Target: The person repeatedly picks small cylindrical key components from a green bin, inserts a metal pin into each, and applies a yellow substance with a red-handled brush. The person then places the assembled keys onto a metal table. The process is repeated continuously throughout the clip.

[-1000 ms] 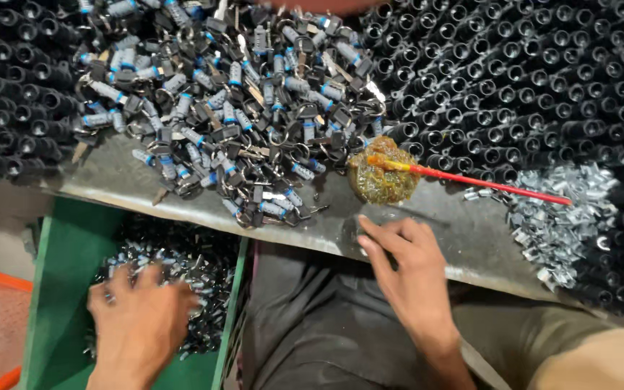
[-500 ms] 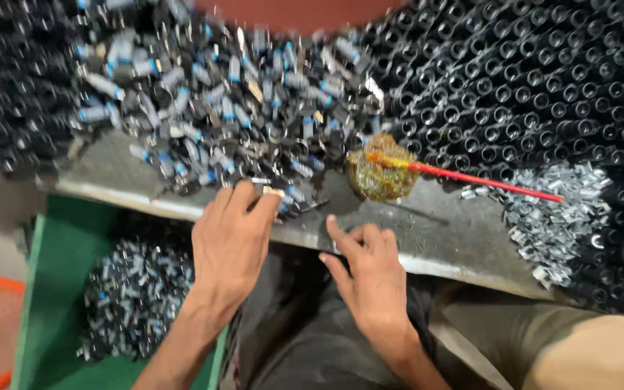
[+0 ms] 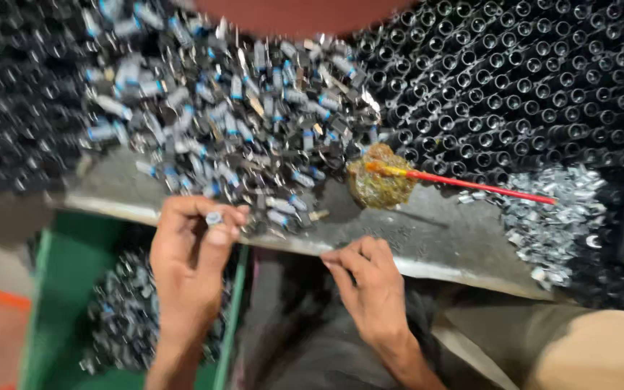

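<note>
1. Small metal cylindrical part (image 3: 214,217) with a pale blue band: pinched between left-hand fingertips, just above the worktop's near edge, at the foot of the heap.
2. Heap of grey metal cylindrical parts with blue bands (image 3: 225,123): loosely piled, lying at all angles on the grey worktop, blurred toward the far side.

Left hand (image 3: 191,249) raised from lower left, forearm near vertical, fingers curled, thumb and fingertips pinched together at the top. Right hand (image 3: 371,285) laid palm down, fingers extended and slightly spread, pointed up-left; wrist and forearm angled in from lower right. Hands kept apart, no contact between them.
</note>
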